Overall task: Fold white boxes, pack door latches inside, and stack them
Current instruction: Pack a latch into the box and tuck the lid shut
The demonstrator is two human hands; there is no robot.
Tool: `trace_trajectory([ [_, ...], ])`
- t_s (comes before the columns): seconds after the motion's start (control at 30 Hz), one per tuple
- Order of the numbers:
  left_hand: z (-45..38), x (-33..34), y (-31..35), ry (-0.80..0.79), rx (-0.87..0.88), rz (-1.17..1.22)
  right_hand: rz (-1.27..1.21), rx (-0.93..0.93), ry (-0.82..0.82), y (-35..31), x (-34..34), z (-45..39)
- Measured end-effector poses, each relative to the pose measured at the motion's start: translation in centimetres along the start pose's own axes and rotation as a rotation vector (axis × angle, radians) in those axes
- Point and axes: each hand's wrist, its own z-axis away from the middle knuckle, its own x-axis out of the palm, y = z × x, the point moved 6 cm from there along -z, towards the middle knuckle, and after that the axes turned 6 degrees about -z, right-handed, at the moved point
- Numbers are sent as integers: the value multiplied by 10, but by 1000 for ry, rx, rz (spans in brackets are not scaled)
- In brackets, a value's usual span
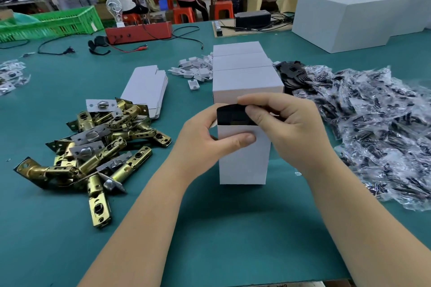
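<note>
An upright white box (242,158) stands on the teal bench (210,228), its long axis vertical and its open mouth facing up, directly between the two hands. The left hand (210,137) grips the box near its top, thumb pressed flat across the front panel, the other fingers curled out of sight behind it. The right hand (286,123) pinches a black piece (233,114) at the mouth of the box — it is partly sunk inside, and the upper portion stands proud of the rim. Both hands sit level with the box top, so the coming move looks like a straight downward push along the box's long axis, with the right hand nearer to the piece and the left hand steadying.

What the black piece is cannot be made out; it may be an insert or a bagged part, and whether a latch already lies inside the box is hidden by the walls. The top flaps of the box are not visible either.

Left of the box lies a heap of brass door latches (98,147), with a stack of flat box blanks (147,88) beyond them. Just behind the box stands a row of closed white boxes (245,72) — finished ones, by the look. Right of the box spreads a mound of clear-bagged dark parts (373,128), cut off at the frame edge.
</note>
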Motion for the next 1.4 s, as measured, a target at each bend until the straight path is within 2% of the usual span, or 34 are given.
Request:
trace_trajectory([
  [0.1, -1, -1, -2, 22, -10, -63, 8, 82, -61, 3, 2, 0],
  [0.17, -2, -2, -4, 30, -18, -73, 163, 27, -96, 2, 5, 0],
  [0.23, -1, -1, -4, 24, -19, -90, 267, -40, -87, -1, 4, 0],
  [0.4, 0, -3, -4, 23, -29, -136, 281, 0, -10, 6, -15, -5],
  [0.5, 2, -4, -1, 18, -8, -135, 230, 189, 25, 19, -36, -12],
  [0.6, 4, -4, 4, 67, 57, -115, 325, 416, -1, 35, -54, -13],
  [0.67, 3, -6, 8, 112, 108, -134, 501, 544, -102, 51, -62, -11],
  [0.77, 1, -7, 9, 108, 114, -205, 883, 791, -497, 69, -61, 6],
  [0.83, 3, -8, 10, 85, 112, -213, 993, 851, -587, 73, -61, 11],
  [0.97, 7, -8, 19, 19, 131, -229, 935, 819, -557, 78, -57, 6],
  [1.1, 9, -10, 25, 27, 139, -164, 792, 691, -459, 73, -62, -3],
  [1.2, 9, -9, 20, 40, 98, -131, 426, 518, -260, 52, -63, -10],
  [1.27, 8, -7, 18, 42, 99, -146, 202, 307, -68, 34, -64, -15],
  [1.33, 8, -5, 16, 37, 90, -160, 59, 91, 147, 18, -67, -18],
  [1.4, 7, -3, 13, 33, 77, -174, 8, -58, 252, 7, -62, -15],
])
